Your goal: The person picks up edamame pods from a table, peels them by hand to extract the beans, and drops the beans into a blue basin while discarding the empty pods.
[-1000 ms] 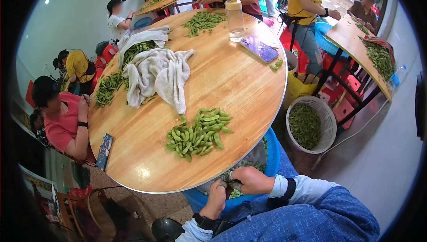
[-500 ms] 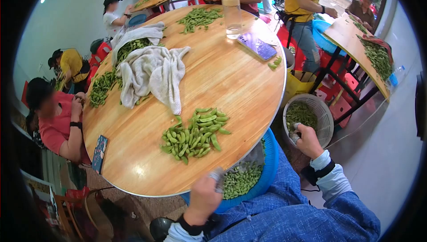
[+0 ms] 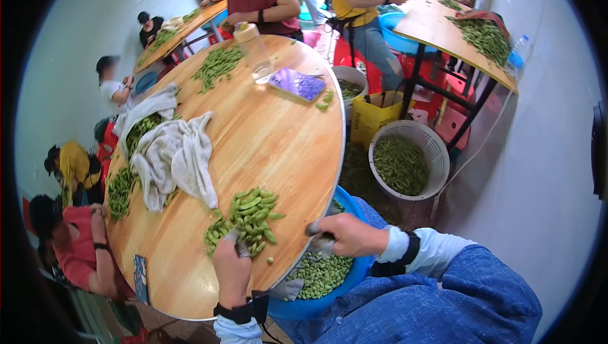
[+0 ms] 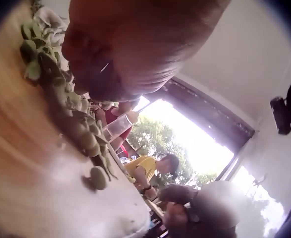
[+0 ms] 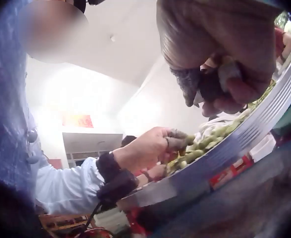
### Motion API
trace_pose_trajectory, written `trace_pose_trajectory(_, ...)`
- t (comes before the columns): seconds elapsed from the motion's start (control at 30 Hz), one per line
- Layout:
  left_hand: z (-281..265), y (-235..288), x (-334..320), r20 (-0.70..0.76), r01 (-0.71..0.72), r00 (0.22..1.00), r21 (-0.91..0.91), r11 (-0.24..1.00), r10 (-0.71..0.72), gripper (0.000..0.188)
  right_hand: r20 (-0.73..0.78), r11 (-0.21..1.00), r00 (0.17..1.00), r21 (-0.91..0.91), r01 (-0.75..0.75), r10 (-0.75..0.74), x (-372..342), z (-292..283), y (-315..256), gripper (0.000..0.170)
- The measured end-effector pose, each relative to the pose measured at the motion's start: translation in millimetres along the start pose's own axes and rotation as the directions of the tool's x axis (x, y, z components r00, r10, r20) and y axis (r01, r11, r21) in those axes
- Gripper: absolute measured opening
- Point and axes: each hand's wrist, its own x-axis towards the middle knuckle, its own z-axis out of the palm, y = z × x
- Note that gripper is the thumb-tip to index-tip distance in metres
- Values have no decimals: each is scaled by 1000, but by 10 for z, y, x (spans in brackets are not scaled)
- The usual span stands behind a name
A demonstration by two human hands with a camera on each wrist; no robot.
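In the head view my left hand (image 3: 232, 271) reaches into a pile of edamame pods (image 3: 256, 211) near the table's edge, with grey wrapping on its fingertips. The right wrist view shows that thumb and finger coming together on an edamame pod (image 5: 189, 141). My right hand (image 3: 354, 235), its fingers wrapped too, is curled beside the table rim; no pod shows in it. Below it, a blue basin (image 3: 361, 268) holds shelled green beans (image 3: 322, 274) and a bit of grey cloth. One loose bean (image 3: 270, 260) lies by the left hand.
Whitish towels (image 3: 171, 160) cover more pods on the round table (image 3: 278, 148). A bottle (image 3: 254, 56), a purple phone (image 3: 297, 84) and a dark patterned phone (image 3: 140, 277) lie around it. On the floor stands a white basket (image 3: 437, 148) of green pods. Several people sit nearby.
My hands worked together over the basin, then parted, the right going out over the white basket. Now the right is back by the table rim and the left has moved onto the pods.
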Motion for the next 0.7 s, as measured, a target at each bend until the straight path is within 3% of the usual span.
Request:
trace_pose_trajectory(0.07,-19,-15,-77,-34,123,990,-285,951,-138,24,59,996,998,88,-35,30,63,85,-90,18)
trace_pose_trajectory(0.1,-70,17,-115,36,239,968,-451,860,-250,24,100,990,994,132,-51,38,104,129,-135,19)
trace_pose_trajectory(0.2,-119,172,-256,37,96,995,-638,764,-94,24,200,927,977,348,-138,70,221,259,-263,19)
trace_pose_trajectory(0.33,-103,431,-411,159,128,987,-794,594,1,33,299,819,936,574,-19,-188,304,466,-167,26)
trace_pose_trajectory(0.37,-46,310,-457,190,121,979,-818,562,66,42,338,796,916,604,-35,-216,286,439,-184,27)
trace_pose_trajectory(0.47,-16,356,-496,192,153,980,-887,436,47,32,387,828,875,560,27,-290,300,456,-85,21)
trace_pose_trajectory(0.57,-5,382,-493,126,158,987,-790,592,-95,27,235,919,931,347,189,-280,261,470,-23,17)
trace_pose_trajectory(0.6,-7,373,-525,96,187,980,-754,630,-176,26,192,952,937,152,266,-292,246,430,-44,18)
trace_pose_trajectory(0.67,-52,339,-600,299,392,914,-824,409,-274,27,118,886,923,-260,385,-366,280,277,-137,21)
trace_pose_trajectory(0.7,-78,320,-595,390,467,875,-837,285,-289,30,110,851,906,-311,422,-409,304,272,-170,22)
